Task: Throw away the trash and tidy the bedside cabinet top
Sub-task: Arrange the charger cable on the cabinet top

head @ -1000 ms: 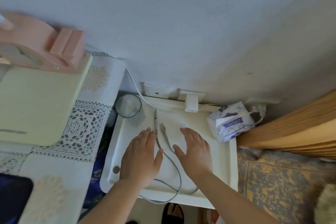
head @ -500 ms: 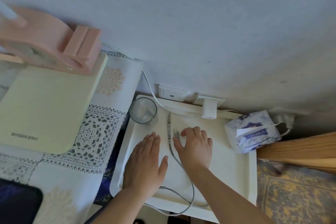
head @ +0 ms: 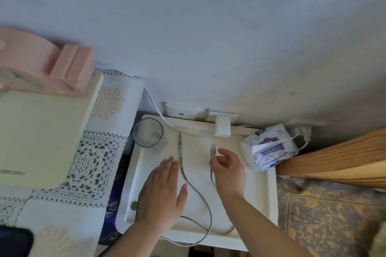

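A white bedside cabinet top (head: 257, 198) lies below me against the wall. A grey charging cable (head: 197, 194) loops across it and over its front edge. My right hand (head: 226, 170) pinches the cable just below its USB plug (head: 213, 149) and holds that end lifted. My left hand (head: 161, 192) rests flat on the cabinet top, fingers apart, beside the cable's other end (head: 180, 148). A clear glass (head: 147, 132) stands at the back left corner. A blue-and-white tissue pack (head: 269, 150) lies at the right edge. A coin (head: 133, 206) sits near the left rim.
A white charger (head: 222, 128) is plugged into a wall socket (head: 181, 110) behind the cabinet. To the left, a lace-covered table (head: 92, 162) carries a cream appliance (head: 41, 137) and a pink stand (head: 52, 69). A wooden bed frame (head: 338, 156) borders the right.
My right hand has closed on the cable's plug end and lifted it to the right, away from the other end. My left hand stays flat. The camera view has shifted.
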`<state>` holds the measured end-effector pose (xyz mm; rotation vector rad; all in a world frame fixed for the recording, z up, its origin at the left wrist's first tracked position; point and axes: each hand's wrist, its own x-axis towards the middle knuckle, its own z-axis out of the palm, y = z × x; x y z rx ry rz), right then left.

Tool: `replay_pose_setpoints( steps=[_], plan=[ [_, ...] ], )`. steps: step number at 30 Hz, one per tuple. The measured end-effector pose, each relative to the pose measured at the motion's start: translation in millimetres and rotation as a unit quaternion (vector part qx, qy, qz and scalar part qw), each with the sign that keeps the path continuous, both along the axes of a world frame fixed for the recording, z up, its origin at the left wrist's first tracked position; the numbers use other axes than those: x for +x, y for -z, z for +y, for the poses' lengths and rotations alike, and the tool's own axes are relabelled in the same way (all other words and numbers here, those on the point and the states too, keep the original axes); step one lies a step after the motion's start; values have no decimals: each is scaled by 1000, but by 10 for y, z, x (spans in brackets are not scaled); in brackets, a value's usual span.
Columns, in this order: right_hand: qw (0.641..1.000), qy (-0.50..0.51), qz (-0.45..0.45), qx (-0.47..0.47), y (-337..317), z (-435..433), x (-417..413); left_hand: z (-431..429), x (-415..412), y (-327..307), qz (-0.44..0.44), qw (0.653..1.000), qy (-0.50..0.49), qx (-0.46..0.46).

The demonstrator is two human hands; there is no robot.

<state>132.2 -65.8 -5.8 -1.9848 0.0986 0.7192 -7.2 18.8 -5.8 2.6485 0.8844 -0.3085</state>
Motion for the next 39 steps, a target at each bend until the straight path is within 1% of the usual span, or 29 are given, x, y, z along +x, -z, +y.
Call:
replay_pose_setpoints(
  steps=[3,4,7,9,12,14,16,17,19,21,22,25,26,27,29,31,39],
  plan=[
    [999,23,15,22,-12,-60,60,-26,33,33,11,1000,22,-2],
    [999,33,21,28,-20,-74,84,-33,41,68,9,1000,19,-15],
    [996,57,51,55,-47,-82,168,-48,133,104,-30,999,-29,-35],
    [994,51,73,69,-40,-63,219,-51,256,63,-62,994,-67,-56],
    [989,41,106,91,-18,-34,293,-7,501,24,-103,987,-99,-74],
    [986,35,121,108,-13,-31,335,49,700,-5,-138,976,-131,-110],
    [984,24,130,117,0,-41,369,115,900,-30,-170,951,-183,-180],
    [983,22,135,122,5,-46,383,147,997,-48,-185,930,-217,-232],
    [980,19,146,136,24,-54,410,198,1183,-82,-215,875,-279,-331],
    [977,14,153,148,36,-63,426,234,1329,-96,-229,833,-316,-392],
    [976,10,153,152,35,-63,428,251,1370,-104,-230,811,-333,-423],
    [978,-5,145,153,51,-78,444,259,1440,-53,-205,726,-380,-536],
    [978,-9,143,152,53,-82,447,257,1447,-33,-193,705,-391,-559],
    [978,-10,144,153,54,-86,448,253,1452,-8,-188,692,-400,-571],
    [976,-9,146,159,56,-92,444,256,1464,39,-186,678,-415,-578],
    [976,-9,146,164,52,-89,437,277,1469,53,-185,673,-417,-581],
    [974,31,160,156,17,-54,401,320,1446,114,-179,671,-406,-594]
  ],
)
